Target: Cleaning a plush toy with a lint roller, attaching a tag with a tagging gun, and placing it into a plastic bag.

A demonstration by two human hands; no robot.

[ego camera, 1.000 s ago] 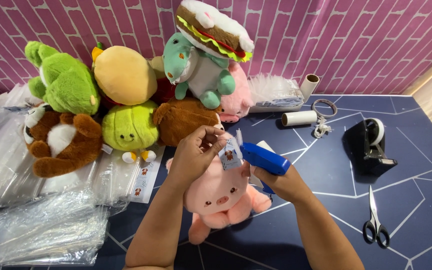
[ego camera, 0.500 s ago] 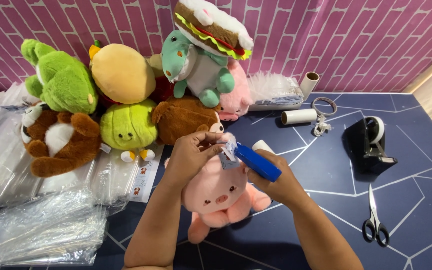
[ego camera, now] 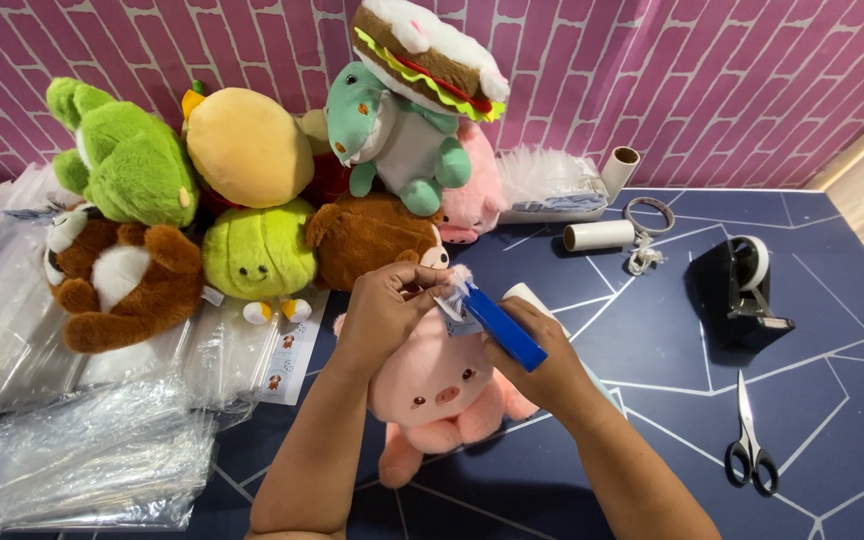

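A pink pig plush (ego camera: 432,385) lies face up near the bench's (ego camera: 652,350) front edge, under both hands. The left hand (ego camera: 384,308) pinches a small white tag (ego camera: 454,310) at the pig's head, its grip closed on it. The right hand (ego camera: 542,365) is wrapped tight around a blue tool (ego camera: 504,326), whose tip meets the tag. Scissors (ego camera: 749,445) lie toward the right edge.

Pink pig toy (ego camera: 437,385) is soft matt plush; blue tool (ego camera: 504,327) smooth glossy plastic; clear bags (ego camera: 92,455) shiny crinkled film.
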